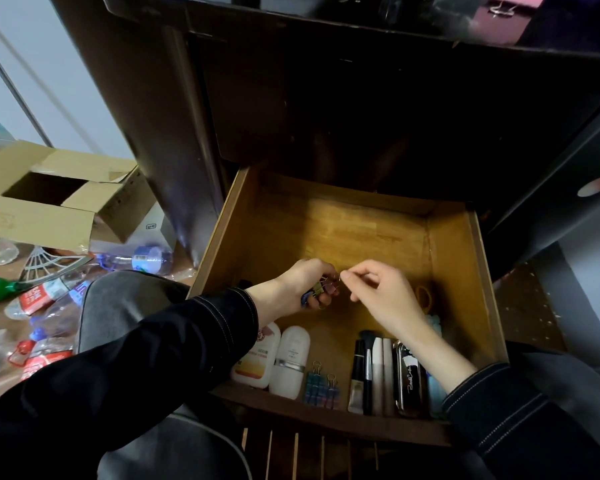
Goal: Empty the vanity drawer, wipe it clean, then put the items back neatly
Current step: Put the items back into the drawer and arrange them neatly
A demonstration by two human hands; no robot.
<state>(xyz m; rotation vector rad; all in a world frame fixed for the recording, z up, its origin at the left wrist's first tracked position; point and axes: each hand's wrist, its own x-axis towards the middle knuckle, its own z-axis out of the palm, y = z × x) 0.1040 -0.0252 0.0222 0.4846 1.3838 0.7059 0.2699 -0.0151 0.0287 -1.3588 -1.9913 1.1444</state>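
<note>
Lived-in home bedroom: dark vanity (326, 98), cosmetics drawer (361, 230), floor-strewn bottles (49, 296).

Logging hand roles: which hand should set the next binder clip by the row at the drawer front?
Probably right: right hand pinches one wire handle of the binder clips; left hand grips them.

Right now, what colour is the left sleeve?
Left sleeve: black, pale stitching at the cuff; head view.

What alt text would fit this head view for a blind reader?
Over an open wooden drawer, the left hand grips coloured binder clips while the right hand pinches one. Bottles and cosmetics line the front.
</note>
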